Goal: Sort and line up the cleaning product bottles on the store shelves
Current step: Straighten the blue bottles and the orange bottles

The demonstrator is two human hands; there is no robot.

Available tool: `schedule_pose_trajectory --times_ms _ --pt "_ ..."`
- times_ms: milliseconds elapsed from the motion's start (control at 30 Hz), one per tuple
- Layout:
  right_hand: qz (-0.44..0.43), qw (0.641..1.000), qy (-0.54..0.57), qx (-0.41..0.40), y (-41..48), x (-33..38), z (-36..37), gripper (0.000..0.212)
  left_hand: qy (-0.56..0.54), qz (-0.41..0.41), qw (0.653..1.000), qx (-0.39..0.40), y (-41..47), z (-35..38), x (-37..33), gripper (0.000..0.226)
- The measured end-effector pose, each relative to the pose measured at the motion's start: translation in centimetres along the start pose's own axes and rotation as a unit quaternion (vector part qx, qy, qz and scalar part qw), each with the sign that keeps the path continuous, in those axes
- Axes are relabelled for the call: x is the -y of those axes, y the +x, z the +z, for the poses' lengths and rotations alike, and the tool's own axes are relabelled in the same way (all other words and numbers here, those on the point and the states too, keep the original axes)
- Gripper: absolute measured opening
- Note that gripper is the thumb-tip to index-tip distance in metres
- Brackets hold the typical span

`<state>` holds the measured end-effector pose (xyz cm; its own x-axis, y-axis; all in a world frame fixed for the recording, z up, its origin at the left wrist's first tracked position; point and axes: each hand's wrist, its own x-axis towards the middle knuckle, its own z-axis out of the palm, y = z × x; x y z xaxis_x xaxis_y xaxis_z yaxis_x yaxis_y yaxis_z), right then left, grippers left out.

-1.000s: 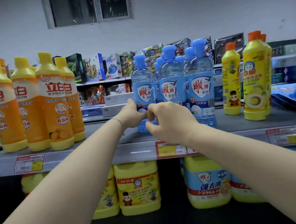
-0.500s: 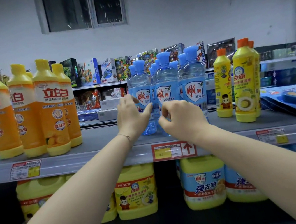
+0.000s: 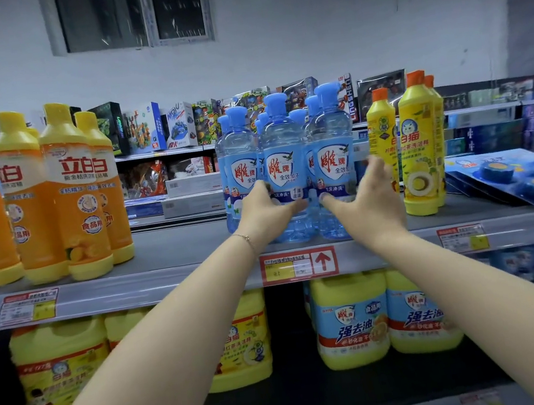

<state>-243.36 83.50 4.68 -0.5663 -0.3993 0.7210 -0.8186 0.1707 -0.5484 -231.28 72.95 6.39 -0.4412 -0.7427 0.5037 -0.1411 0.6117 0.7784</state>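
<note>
**Left grip (image 3: 265, 216) holds the middle bottle (image 3: 284, 166), right grip (image 3: 368, 199) wide**

We see our left grip wrapped low round the middle bottle in the front row of the blue bottles (image 3: 298, 117). Its thumb lies across the front of that bottle under the label. Its fingers tuck in between that bottle and the left bottle (image 3: 240, 168).

Our right grip is spread wide. Its thumb points left across the foot of the right bottle (image 3: 334, 159), and its fingers are raised along that bottle's right side. They are blurred, and we cannot tell whether they touch it. The two thumbs nearly meet in front of the bottles.

The blue bottles stand upright in a tight cluster near the front edge of the shelf (image 3: 170, 249), above a red price tag (image 3: 297, 266). Orange bottles (image 3: 75, 200) stand well apart to the left. Yellow bottles (image 3: 417, 155) stand just to the right of the right grip. Big jugs (image 3: 353, 323) sit on the shelf below.
</note>
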Motion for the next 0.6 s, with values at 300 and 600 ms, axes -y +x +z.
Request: schedule_pose_trajectory --times_ms 300,600 --pt "-0.011 0.994 -0.002 0.107 1.3 -0.6 0.1 0.055 0.007 -0.011 1.0 -0.023 -0.5 -0.4 0.0 0.047" --pt "-0.033 0.99 0.03 0.132 0.9 1.3 1.6 0.051 0.026 0.003 0.998 -0.05 -1.6 -2.4 0.0 0.045"
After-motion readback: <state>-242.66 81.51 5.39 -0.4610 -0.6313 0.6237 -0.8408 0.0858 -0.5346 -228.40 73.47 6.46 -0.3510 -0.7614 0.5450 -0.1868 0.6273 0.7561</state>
